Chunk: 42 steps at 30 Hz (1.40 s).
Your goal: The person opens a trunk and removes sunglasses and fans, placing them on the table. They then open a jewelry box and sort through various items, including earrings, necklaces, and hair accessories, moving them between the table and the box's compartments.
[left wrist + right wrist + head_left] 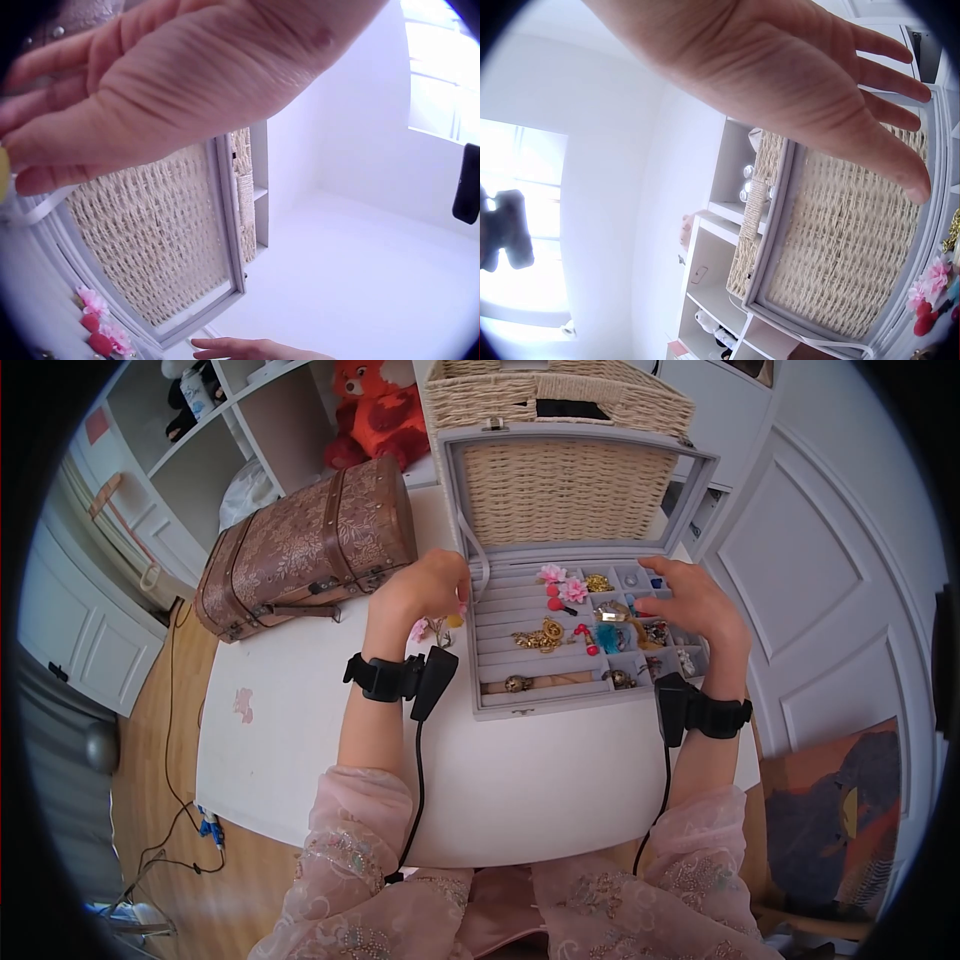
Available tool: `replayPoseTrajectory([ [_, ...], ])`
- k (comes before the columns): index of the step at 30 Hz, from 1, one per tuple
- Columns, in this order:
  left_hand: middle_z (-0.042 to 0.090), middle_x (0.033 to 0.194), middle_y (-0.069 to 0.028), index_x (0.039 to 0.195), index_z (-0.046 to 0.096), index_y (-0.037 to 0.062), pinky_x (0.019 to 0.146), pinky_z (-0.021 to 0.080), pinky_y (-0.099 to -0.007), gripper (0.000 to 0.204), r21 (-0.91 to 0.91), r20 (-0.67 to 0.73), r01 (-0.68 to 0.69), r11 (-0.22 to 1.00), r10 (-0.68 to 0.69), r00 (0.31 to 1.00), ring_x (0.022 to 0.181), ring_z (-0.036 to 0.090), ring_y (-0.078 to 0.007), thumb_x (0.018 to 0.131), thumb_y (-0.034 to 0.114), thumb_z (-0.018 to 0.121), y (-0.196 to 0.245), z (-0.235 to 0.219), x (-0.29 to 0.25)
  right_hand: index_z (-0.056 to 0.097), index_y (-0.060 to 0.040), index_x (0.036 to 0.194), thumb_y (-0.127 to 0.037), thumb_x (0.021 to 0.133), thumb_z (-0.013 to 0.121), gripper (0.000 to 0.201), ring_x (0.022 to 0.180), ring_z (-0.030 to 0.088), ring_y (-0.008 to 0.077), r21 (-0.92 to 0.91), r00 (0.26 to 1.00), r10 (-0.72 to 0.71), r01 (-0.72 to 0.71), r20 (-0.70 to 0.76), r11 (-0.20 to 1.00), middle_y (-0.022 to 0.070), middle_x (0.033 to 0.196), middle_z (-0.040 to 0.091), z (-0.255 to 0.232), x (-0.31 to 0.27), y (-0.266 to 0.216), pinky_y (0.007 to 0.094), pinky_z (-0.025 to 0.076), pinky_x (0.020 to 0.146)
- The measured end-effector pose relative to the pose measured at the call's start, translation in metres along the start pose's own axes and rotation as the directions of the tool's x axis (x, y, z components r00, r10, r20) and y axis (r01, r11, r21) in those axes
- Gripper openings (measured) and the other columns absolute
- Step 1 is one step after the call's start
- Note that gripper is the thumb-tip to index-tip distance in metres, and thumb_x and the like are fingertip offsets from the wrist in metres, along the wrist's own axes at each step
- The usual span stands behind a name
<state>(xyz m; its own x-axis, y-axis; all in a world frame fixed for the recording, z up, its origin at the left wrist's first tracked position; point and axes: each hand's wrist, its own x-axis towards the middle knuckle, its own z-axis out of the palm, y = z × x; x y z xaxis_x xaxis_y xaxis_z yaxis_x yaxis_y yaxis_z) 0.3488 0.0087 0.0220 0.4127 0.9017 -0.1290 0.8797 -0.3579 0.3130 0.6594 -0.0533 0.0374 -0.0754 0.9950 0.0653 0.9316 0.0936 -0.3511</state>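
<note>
Basket (pixel 640 407) behind box (pixel 560 705) (chest (pixel 308 545) left)

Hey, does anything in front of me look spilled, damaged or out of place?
A pinkish patch marks the white tabletop, left of the jewelry box; I can't tell if it's stain, sticker or wear. Inside, gold jewelry lies bunched across the padded rows. I see no spill.

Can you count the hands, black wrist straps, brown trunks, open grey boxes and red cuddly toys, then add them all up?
Bare left hand and right hand: 2
Black wrist straps: 2
Brown flower-patterned trunk: 1
Open grey lidded jewellery box: 1
Red plush toy: 1
Total: 7
</note>
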Motion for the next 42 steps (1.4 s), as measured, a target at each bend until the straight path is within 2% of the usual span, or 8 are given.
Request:
replayPoseTrajectory([
  [3, 0.065, 0.077, -0.0148, 0.082, 0.067, 0.0004, 0.061, 0.052, -0.0375, 0.019, -0.029, 0.126, 0.136, 0.990, -0.131, 0.983, 0.072, 0.066, -0.0267, 0.063, 0.004, 0.072, 0.000, -0.001, 0.002, 0.054, -0.0039, 0.124, -0.023, 0.074, 0.072, 0.056, 0.110, 0.056, 0.0311, 0.005, 1.000, 0.024, -0.024, 0.009, 1.000, 0.0185, 0.117, 0.059, -0.001, -0.001, -0.003, 0.0381, 0.044, 0.093],
  [16, 0.067, 0.075, -0.0120, 0.081, 0.067, 0.0006, 0.055, 0.051, -0.0328, 0.015, -0.034, 0.142, 0.093, 0.995, -0.087, 0.986, 0.068, 0.066, -0.0209, 0.067, -0.003, 0.064, -0.007, 0.006, 0.010, 0.054, -0.0022, 0.123, -0.021, 0.074, 0.073, 0.055, 0.106, 0.058, 0.0328, 0.010, 1.000, -0.005, 0.005, -0.008, 1.000, 0.0208, 0.112, 0.061, 0.000, 0.000, 0.001, 0.0389, 0.045, 0.090],
  [21, 0.066, 0.069, -0.0136, 0.077, 0.065, -0.0016, 0.050, 0.050, -0.0319, 0.015, -0.023, 0.237, 0.198, 0.980, -0.187, 0.953, 0.062, 0.065, -0.0215, 0.068, -0.008, 0.055, 0.001, 0.006, 0.009, 0.054, -0.0023, 0.123, -0.021, 0.074, 0.073, 0.055, 0.105, 0.058, 0.0325, 0.003, 1.000, 0.002, -0.001, -0.023, 1.000, 0.0208, 0.111, 0.061, 0.000, -0.001, 0.001, 0.0386, 0.045, 0.090],
  [25, 0.066, 0.069, -0.0126, 0.072, 0.066, -0.0014, 0.049, 0.051, -0.0297, 0.013, -0.016, 0.265, 0.224, 0.974, -0.212, 0.941, 0.062, 0.066, -0.0202, 0.060, -0.006, 0.064, -0.003, 0.010, 0.016, 0.054, -0.0024, 0.123, -0.020, 0.074, 0.072, 0.055, 0.102, 0.060, 0.0323, 0.000, 0.999, -0.026, 0.026, -0.042, 1.000, 0.0216, 0.111, 0.061, 0.002, 0.000, 0.004, 0.0386, 0.046, 0.089],
  [31, 0.065, 0.067, -0.0116, 0.072, 0.066, -0.0011, 0.047, 0.049, -0.0302, 0.014, 0.030, 0.241, 0.147, 0.989, -0.149, 0.959, 0.060, 0.065, -0.0199, 0.058, -0.002, 0.067, -0.010, 0.015, 0.021, 0.054, -0.0023, 0.123, -0.020, 0.074, 0.072, 0.055, 0.101, 0.060, 0.0317, 0.022, 1.000, 0.011, -0.011, 0.004, 1.000, 0.0219, 0.111, 0.061, -0.003, -0.001, -0.001, 0.0385, 0.046, 0.089],
  [37, 0.065, 0.073, -0.0117, 0.076, 0.065, -0.0004, 0.055, 0.050, -0.0331, 0.017, -0.038, 0.141, -0.063, 0.997, 0.068, 0.988, 0.066, 0.064, -0.0239, 0.062, 0.007, 0.069, 0.021, 0.002, 0.003, 0.054, -0.0025, 0.123, -0.021, 0.074, 0.072, 0.055, 0.105, 0.059, 0.0316, -0.020, 0.999, -0.021, 0.021, -0.033, 1.000, 0.0200, 0.112, 0.061, -0.001, -0.002, 0.001, 0.0386, 0.046, 0.090],
  [39, 0.064, 0.077, -0.0136, 0.077, 0.064, -0.0013, 0.062, 0.050, -0.0340, 0.019, 0.081, 0.151, -0.307, 0.948, 0.293, 0.944, 0.071, 0.063, -0.0258, 0.066, 0.013, 0.070, 0.027, 0.010, 0.008, 0.054, -0.0026, 0.123, -0.021, 0.074, 0.072, 0.055, 0.106, 0.058, 0.0316, -0.016, 1.000, -0.010, 0.009, -0.025, 1.000, 0.0196, 0.113, 0.061, -0.002, -0.003, -0.001, 0.0386, 0.045, 0.091],
  [42, 0.064, 0.080, -0.0146, 0.082, 0.064, -0.0023, 0.068, 0.050, -0.0350, 0.024, 0.019, 0.159, -0.335, 0.942, 0.328, 0.931, 0.077, 0.063, -0.0281, 0.069, 0.017, 0.070, 0.040, 0.023, 0.009, 0.054, -0.0028, 0.123, -0.022, 0.074, 0.072, 0.056, 0.107, 0.057, 0.0315, -0.002, 1.000, -0.010, 0.010, -0.024, 1.000, 0.0193, 0.114, 0.061, 0.001, -0.001, 0.001, 0.0385, 0.045, 0.091],
])
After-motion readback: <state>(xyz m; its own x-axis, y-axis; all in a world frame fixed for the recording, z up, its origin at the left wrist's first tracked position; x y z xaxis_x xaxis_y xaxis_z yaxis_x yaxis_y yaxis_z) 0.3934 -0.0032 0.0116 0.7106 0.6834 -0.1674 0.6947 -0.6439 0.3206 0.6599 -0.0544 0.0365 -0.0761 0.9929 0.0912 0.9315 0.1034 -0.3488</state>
